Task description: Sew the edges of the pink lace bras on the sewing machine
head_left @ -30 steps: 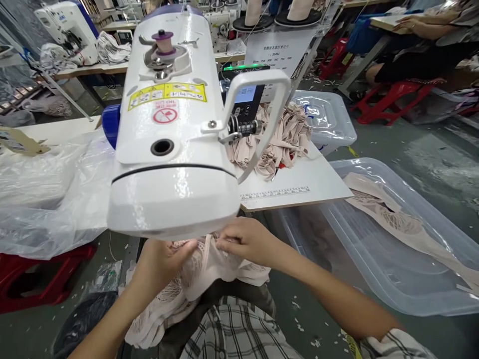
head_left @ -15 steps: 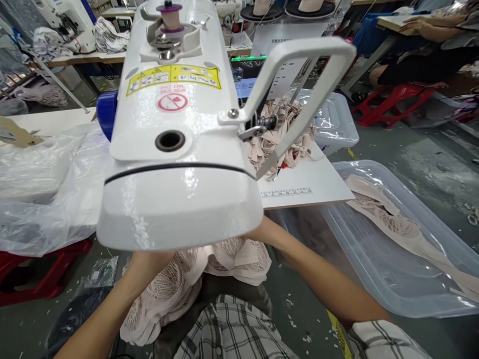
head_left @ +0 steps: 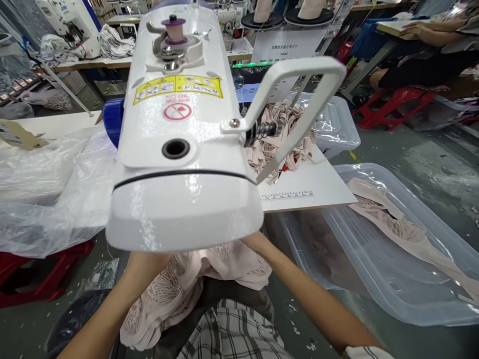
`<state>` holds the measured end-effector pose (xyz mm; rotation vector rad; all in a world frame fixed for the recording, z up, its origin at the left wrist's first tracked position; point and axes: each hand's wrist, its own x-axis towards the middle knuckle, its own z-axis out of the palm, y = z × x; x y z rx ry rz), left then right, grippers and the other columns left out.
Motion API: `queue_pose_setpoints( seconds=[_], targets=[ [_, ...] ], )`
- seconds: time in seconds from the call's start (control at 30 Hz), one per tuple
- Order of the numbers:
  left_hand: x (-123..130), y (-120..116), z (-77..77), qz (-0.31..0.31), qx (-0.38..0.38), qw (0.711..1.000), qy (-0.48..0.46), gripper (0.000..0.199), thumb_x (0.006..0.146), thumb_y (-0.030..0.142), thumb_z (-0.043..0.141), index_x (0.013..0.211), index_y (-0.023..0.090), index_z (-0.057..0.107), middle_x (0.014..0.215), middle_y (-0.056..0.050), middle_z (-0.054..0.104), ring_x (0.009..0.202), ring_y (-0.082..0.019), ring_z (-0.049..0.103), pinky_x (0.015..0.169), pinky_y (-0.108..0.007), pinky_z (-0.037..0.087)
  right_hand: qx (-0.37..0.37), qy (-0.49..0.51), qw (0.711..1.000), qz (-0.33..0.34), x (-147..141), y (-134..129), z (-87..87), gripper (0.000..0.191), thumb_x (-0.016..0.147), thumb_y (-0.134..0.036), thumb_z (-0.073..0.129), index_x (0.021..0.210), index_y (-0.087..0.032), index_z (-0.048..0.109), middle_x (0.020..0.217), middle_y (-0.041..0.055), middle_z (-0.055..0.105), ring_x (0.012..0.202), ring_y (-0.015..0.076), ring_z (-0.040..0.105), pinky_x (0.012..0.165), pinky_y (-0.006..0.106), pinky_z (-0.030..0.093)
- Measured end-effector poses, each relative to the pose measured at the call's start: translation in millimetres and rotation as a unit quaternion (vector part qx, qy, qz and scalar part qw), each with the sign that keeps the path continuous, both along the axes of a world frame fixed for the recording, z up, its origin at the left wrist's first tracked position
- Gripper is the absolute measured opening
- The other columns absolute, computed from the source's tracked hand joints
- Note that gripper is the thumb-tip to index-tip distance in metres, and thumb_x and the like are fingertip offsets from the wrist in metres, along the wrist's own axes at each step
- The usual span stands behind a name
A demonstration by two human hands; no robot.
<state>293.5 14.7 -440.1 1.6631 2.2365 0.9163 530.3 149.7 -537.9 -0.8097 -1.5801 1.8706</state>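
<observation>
A white sewing machine head (head_left: pixel 183 209) fills the middle of the view and hides what lies under it. My left hand (head_left: pixel 151 260) reaches beneath its left side; only the back of the hand near the wrist shows. On the other side my right hand (head_left: pixel 254 241) goes under the machine's right edge, its fingers hidden too. Beige lace bras (head_left: pixel 164 289) hang between my forearms, down over my lap. Both hands are right beside this fabric, but I cannot see their grip.
Beige straps (head_left: pixel 284 129) lie heaped on the white table (head_left: pixel 299 192), right of the machine. A clear plastic bin (head_left: pixel 377 286) with a beige lace piece (head_left: pixel 404 229) stands lower right. Plastic bags (head_left: pixel 48 179) cover the left side. A person (head_left: pixel 430 35) sits at the upper right.
The presser lifter loop at the machine's right has swung down somewhat. My right hand and the fabric beside it have shifted slightly. The view has moved a little.
</observation>
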Motion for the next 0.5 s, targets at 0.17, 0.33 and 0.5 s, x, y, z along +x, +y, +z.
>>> queue_pose_setpoints(
  seconds=[0.17,0.33,0.5],
  targets=[
    [8,8,10.7,-0.057,-0.022,0.997,0.040,0.034,0.091,0.042,0.045,0.064,0.024,0.055,0.053,-0.004,0.044,0.070,-0.025,0.057,0.066,-0.032,0.046,-0.302,0.134,0.942,0.068,4,-26,-59.2,0.094,0.060,-0.077,0.075,0.133,-0.021,0.052,0.133,0.0165,0.060,0.119,0.0329,0.059,0.101,0.047,0.047],
    [16,17,20.1,-0.072,-0.026,0.995,0.058,0.022,0.088,0.034,0.051,0.070,0.025,0.060,0.060,-0.004,0.053,0.076,-0.025,0.058,0.071,-0.033,0.048,-0.335,0.133,0.932,0.045,19,-32,-70.2,0.072,0.060,-0.043,0.090,0.122,-0.021,0.060,0.115,0.0127,0.071,0.107,0.0310,0.067,0.096,0.044,0.051],
    [20,19,19.1,-0.072,-0.010,0.995,0.073,0.022,0.083,0.031,0.059,0.063,0.023,0.051,0.061,-0.002,0.053,0.067,-0.020,0.051,0.068,-0.031,0.045,-0.338,0.143,0.930,0.005,32,-24,-62.0,0.058,0.067,-0.038,0.085,0.117,-0.018,0.063,0.109,0.0117,0.074,0.103,0.0292,0.069,0.094,0.042,0.053]
  ],
)
